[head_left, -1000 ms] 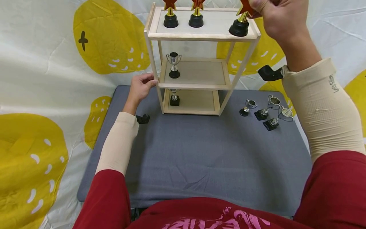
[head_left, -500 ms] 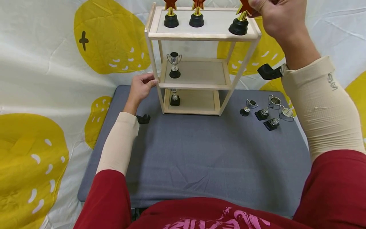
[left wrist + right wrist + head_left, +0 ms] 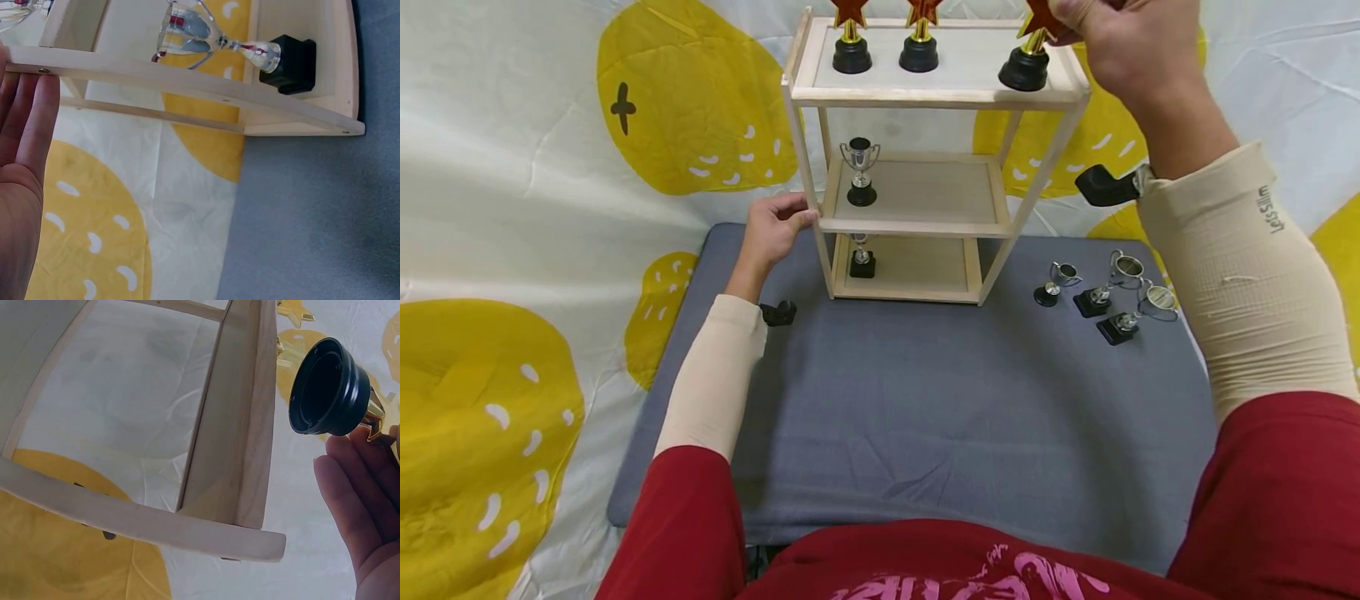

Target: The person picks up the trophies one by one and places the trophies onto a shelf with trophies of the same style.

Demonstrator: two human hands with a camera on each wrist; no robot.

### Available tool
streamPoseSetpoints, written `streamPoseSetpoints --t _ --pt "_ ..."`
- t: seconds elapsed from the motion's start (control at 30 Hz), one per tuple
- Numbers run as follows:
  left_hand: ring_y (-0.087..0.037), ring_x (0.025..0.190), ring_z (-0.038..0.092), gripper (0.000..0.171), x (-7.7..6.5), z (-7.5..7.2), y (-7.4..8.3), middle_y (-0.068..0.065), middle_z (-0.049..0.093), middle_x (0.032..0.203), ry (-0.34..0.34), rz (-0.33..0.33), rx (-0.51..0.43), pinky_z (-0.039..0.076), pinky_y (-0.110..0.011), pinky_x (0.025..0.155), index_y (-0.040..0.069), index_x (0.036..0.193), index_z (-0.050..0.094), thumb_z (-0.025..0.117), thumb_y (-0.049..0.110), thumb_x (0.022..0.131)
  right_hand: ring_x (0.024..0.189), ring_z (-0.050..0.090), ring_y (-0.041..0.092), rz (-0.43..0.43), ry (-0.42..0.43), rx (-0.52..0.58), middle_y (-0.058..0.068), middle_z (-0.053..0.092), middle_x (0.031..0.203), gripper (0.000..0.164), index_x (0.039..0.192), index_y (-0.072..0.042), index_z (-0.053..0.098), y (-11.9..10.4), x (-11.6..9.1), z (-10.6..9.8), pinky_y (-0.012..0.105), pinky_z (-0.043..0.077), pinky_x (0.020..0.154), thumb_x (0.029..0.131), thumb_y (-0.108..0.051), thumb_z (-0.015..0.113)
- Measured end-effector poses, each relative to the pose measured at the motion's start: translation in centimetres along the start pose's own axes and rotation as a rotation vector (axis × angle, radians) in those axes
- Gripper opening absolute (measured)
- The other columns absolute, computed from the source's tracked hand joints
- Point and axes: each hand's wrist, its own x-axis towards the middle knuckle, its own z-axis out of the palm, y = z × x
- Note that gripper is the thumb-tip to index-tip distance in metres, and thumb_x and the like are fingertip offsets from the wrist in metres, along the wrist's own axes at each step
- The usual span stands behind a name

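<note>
My right hand (image 3: pixel 1138 58) holds a red star trophy (image 3: pixel 1025 70) by its upper part, over the right end of the wooden shelf's top tier. In the right wrist view the hollow underside of its black base (image 3: pixel 328 387) shows, raised off the shelf board. My left hand (image 3: pixel 772 229) pinches the left front post of the three-tier wooden shelf (image 3: pixel 917 227) at middle-tier height. Two more star trophies (image 3: pixel 852 57) stand upright on the top tier, toward the left and centre. A silver cup trophy (image 3: pixel 861 171) stands on the middle tier, another silver cup (image 3: pixel 862 263) on the bottom one, both at the left.
On the grey table (image 3: pixel 917 417), right of the shelf, are three silver cup trophies: a small round-based cup (image 3: pixel 1051 287) and two square-based ones (image 3: pixel 1118 327). A white cloth with yellow shapes (image 3: pixel 700 100) hangs behind and beside the table.
The right hand and its star trophy have shifted slightly left relative to the shelf. The left hand keeps its grip on the post, and the other trophies stay where they were.
</note>
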Motion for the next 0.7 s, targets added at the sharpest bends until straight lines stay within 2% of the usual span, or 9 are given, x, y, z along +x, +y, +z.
streamPoseSetpoints --t 0.3,0.63,0.7 --pt "-0.007 0.087 0.068 0.029 0.9 -0.1 -2.6 0.006 0.073 0.094 0.023 0.031 0.004 0.059 -0.023 0.086 0.005 0.116 0.073 0.073 0.013 0.088 0.105 0.063 0.003 0.031 -0.02 -0.038 -0.003 0.063 0.133 0.038 0.13 -0.016 0.063 -0.4 0.1 0.4 0.013 0.05 0.1 0.095 -0.031 0.058" --pt "-0.009 0.09 0.069 0.03 0.8 -0.1 -2.6 0.0 0.074 0.099 0.026 0.034 0.022 0.059 -0.026 0.089 0.008 0.118 0.073 0.073 0.017 0.089 0.093 0.062 0.0 -0.005 -0.067 0.001 -0.01 0.063 0.114 0.036 0.129 -0.015 0.063 -0.4 1.0 0.4 0.011 0.052 0.093 0.097 -0.029 0.057" --pt "-0.008 0.09 0.069 0.031 0.9 -0.1 -2.6 -0.005 0.075 0.102 0.024 0.028 0.013 0.059 -0.026 0.089 0.007 0.118 0.073 0.073 0.015 0.089 0.092 0.061 -0.001 -0.005 -0.076 -0.014 -0.011 0.063 0.114 0.036 0.129 -0.016 0.063 -0.4 1.2 0.4 0.011 0.051 0.094 0.097 -0.031 0.057"
